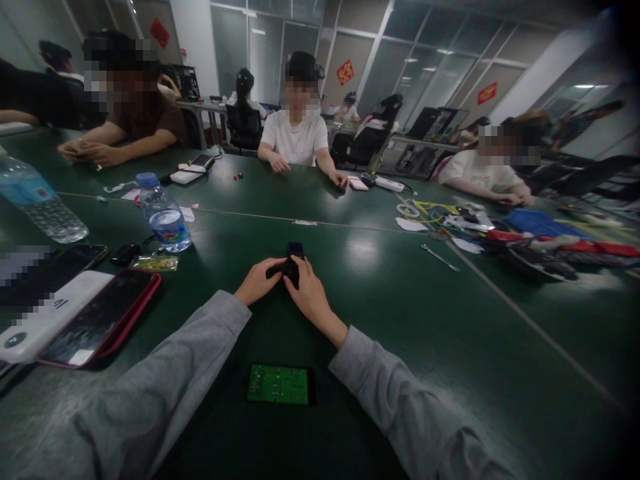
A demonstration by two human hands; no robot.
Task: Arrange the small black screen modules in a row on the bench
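Note:
Both of my hands meet over the table in front of me. My left hand [257, 283] pinches one side of a small black object [286, 269] whose kind I cannot make out. From the other side my right hand [311, 291] closes its fingers on the same object and hides part of it. Just beyond the fingertips is a black block [295, 249] with a dark bluish face; I cannot tell whether it joins the held piece. Between my forearms lies a flat green circuit-board-like panel [277, 385] with a black edge.
To the left are phones [103, 317], a small water bottle [164, 217], a larger bottle [45, 200] and a small packet [155, 263]. A wrench [440, 258] lies to the right, near cables and tools [475, 220]. Across the green table [450, 347] sit other people.

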